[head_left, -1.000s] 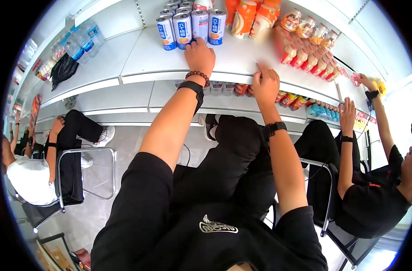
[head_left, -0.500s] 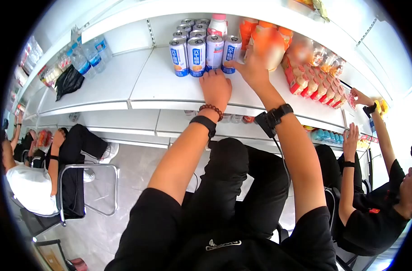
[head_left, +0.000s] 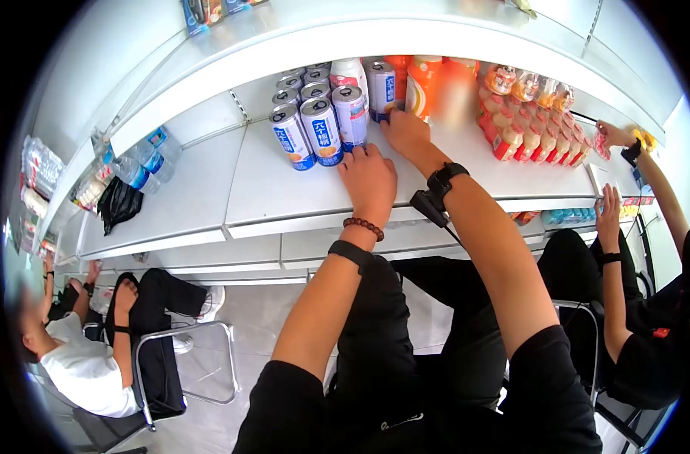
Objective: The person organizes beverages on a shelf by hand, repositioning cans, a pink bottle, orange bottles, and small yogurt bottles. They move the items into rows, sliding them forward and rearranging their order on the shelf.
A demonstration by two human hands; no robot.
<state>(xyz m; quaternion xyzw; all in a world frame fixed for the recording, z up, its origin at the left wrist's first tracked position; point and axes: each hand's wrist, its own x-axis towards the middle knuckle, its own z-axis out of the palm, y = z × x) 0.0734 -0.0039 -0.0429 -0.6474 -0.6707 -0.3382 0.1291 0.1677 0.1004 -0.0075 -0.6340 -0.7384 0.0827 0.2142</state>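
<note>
Blue-and-white drink cans stand upright in rows on the white shelf [head_left: 284,193]. One can [head_left: 380,87] sits farther back, beside the pink-capped white bottle [head_left: 349,73]. Curled fingers of my right hand [head_left: 408,136] are closed against that can's lower front; part of the grip is hidden. My left hand [head_left: 369,180] is open, palm down at the shelf, its fingertips by the base of another can [head_left: 349,117]. Nearer the front left are two more cans, one [head_left: 291,138] leaning slightly in view and one [head_left: 321,132] beside it.
Orange bottles [head_left: 423,85] and red-and-cream packs of small bottles [head_left: 530,136] stand to the right. Water bottles [head_left: 137,170] and a black plastic bag [head_left: 120,204] are at the left. Seated people work on both sides; a co-worker's hand [head_left: 608,219] rests near the right shelf edge.
The can at my right hand has moved back on the shelf, away from the front row. My left hand stays near the can bases. The camera view has shifted.
</note>
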